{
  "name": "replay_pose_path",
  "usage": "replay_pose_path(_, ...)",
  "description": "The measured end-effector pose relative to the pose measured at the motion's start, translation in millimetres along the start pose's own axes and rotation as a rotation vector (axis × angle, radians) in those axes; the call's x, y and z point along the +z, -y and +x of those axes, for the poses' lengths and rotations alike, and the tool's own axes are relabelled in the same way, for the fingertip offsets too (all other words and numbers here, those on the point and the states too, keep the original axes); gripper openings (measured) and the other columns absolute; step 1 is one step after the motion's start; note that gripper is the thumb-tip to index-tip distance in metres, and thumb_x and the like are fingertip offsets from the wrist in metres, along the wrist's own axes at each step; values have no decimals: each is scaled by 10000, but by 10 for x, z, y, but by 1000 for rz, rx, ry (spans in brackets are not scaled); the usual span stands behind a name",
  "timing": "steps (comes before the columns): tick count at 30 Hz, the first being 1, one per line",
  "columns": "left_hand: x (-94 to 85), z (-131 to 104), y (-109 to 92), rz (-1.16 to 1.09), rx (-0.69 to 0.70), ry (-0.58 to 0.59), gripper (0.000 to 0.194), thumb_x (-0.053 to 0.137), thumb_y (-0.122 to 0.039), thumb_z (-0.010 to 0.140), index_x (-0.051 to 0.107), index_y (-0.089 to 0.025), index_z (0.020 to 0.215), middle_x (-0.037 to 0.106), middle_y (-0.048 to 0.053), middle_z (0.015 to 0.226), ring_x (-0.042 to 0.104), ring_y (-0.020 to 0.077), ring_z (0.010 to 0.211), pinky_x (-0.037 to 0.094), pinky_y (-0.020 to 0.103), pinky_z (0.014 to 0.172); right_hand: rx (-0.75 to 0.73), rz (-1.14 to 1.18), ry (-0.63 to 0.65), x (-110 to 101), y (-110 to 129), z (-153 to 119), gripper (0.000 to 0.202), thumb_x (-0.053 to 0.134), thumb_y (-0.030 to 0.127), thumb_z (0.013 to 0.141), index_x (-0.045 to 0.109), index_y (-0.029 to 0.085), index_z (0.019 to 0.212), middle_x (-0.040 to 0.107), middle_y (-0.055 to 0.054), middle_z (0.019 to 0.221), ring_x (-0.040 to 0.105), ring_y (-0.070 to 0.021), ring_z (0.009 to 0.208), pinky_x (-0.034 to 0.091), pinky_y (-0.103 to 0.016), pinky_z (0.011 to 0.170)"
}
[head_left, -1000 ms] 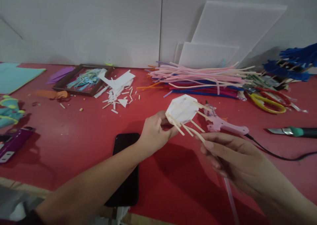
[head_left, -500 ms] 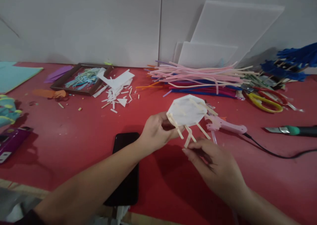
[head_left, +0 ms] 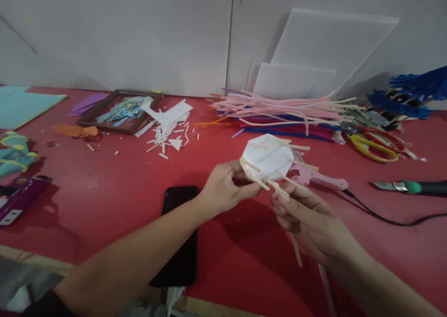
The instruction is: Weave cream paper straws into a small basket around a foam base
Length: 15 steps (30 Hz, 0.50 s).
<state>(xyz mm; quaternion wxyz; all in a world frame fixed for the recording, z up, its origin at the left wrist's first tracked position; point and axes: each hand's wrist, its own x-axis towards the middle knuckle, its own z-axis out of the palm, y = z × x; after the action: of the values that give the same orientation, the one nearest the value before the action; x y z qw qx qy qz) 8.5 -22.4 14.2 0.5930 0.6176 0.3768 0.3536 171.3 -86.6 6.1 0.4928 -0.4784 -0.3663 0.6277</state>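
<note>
A white octagonal piece [head_left: 270, 156] with thin pale wooden sticks round its edge is held above the red table. My left hand [head_left: 228, 184] grips it at its left and lower left, fingers partly behind it. Below its lower right edge, my right hand [head_left: 300, 210] pinches a pale stick [head_left: 281, 192] between thumb and fingers. Another pale stick [head_left: 296, 250] hangs down under my right hand. Just right of the octagonal piece lies a pink glue gun [head_left: 323, 178].
A black phone [head_left: 178, 256] lies near the front edge. A cutter [head_left: 412, 186] and yellow scissors [head_left: 373, 149] are at right. Behind are pink pipe cleaners [head_left: 279, 107], white scraps [head_left: 174, 117] and a brown frame [head_left: 131, 130]. A purple device [head_left: 23, 200] lies at left.
The octagonal piece has turned, its sticks now pointing more to the right. My right hand has moved slightly right and up, closer to its lower edge. The view has shifted slightly.
</note>
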Motion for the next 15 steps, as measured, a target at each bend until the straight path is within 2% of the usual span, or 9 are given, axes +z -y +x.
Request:
replay_pose_path(4,-4,2,2,11,28,41,187,727,-212,680,708,-152,857,777,62,907,721,192,838,547,245,734,80,66,-13,21,27,-5,452,842,496,601,499,201,611,341,82,515,208,-39,453,145,-195,392)
replay_pose_path(7,-3,-5,16,50,81,73,125,719,-210,690,687,-156,798,770,48,837,718,185,801,544,240,707,99,54,-76,16,-6,-8,472,861,496,574,504,189,613,355,90,506,204,-23,443,152,-191,393)
replay_pose_path(10,1,-8,41,58,89,96,121,712,-218,711,679,-164,814,769,46,865,719,184,831,544,243,735,121,31,-142,19,-37,0,516,874,524,523,492,189,609,333,105,468,200,-17,423,148,-194,386)
replay_pose_path(15,-4,1,67,30,85,128,166,720,-253,722,678,-145,840,764,74,866,711,189,822,546,259,753,133,16,-123,21,-19,8,508,862,517,552,477,194,623,314,117,444,190,-11,400,140,-195,380)
